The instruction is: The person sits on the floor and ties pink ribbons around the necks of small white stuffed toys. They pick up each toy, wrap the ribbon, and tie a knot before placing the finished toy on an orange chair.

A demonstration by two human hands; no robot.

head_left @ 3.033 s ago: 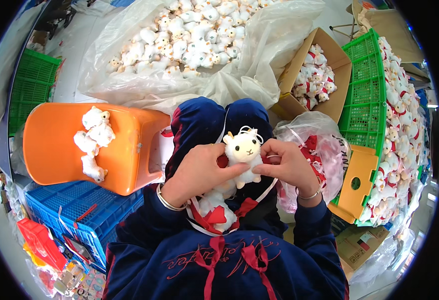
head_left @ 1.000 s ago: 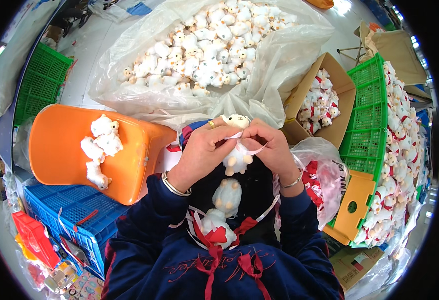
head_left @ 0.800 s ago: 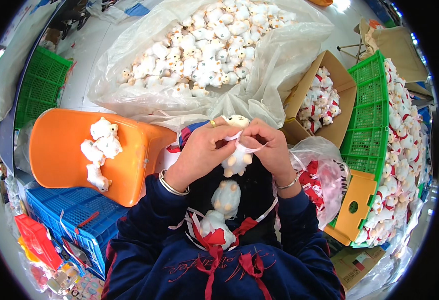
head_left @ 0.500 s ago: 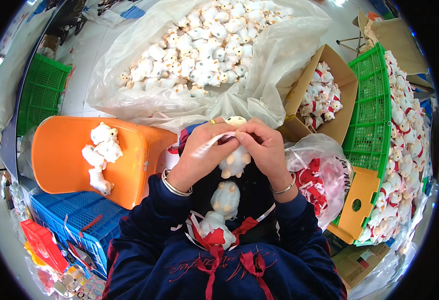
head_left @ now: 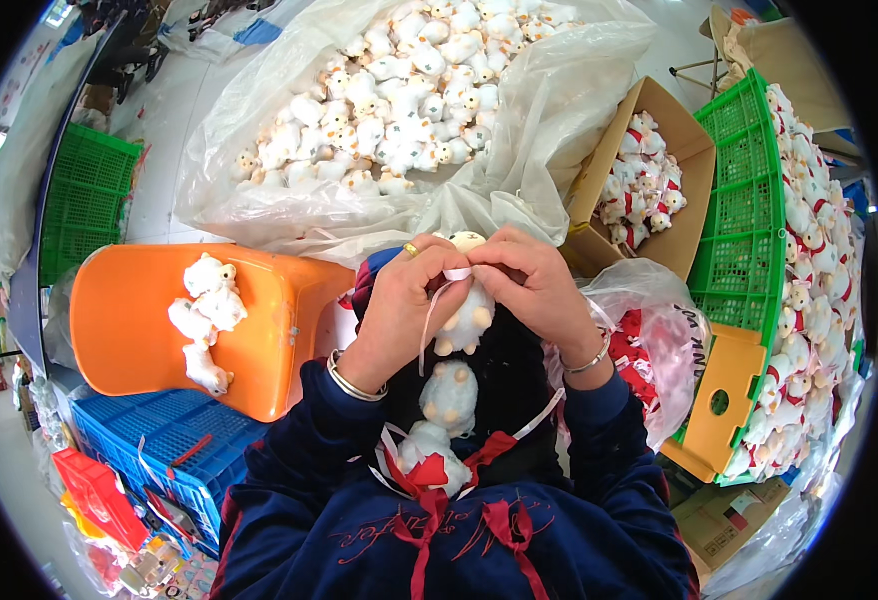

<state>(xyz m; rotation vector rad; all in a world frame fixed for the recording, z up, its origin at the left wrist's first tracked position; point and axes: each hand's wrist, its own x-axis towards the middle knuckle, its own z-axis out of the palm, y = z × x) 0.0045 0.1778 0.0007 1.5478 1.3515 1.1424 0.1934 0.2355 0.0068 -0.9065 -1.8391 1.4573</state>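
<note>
Both my hands meet over my lap at the neck of a small white plush animal (head_left: pixel 467 322), whose cream head shows just beyond my fingers. A pale satin ribbon (head_left: pixel 456 273) is pinched between the fingertips of my left hand (head_left: pixel 404 300) and my right hand (head_left: pixel 531 288). One ribbon end hangs down beside my left fingers, and another strip trails by my right wrist. Closer to my body, a second plush animal (head_left: pixel 449 396) lies on my dark clothing. A third plush animal (head_left: pixel 431 448) has a red cloth piece with pale ribbon ends on it.
Ahead spreads a large clear plastic bag (head_left: pixel 519 215) of white plush animals. An orange chair (head_left: pixel 129 310) at left carries several more, above a blue crate (head_left: pixel 164 430). At right are a cardboard box (head_left: pixel 694 210), a green crate (head_left: pixel 734 200) and a bag of red pieces (head_left: pixel 649 375).
The ribbon, stretched broad beside my left hand before, now forms a short band between my fingertips with an end hanging down. A ribbon strip now shows by my right wrist.
</note>
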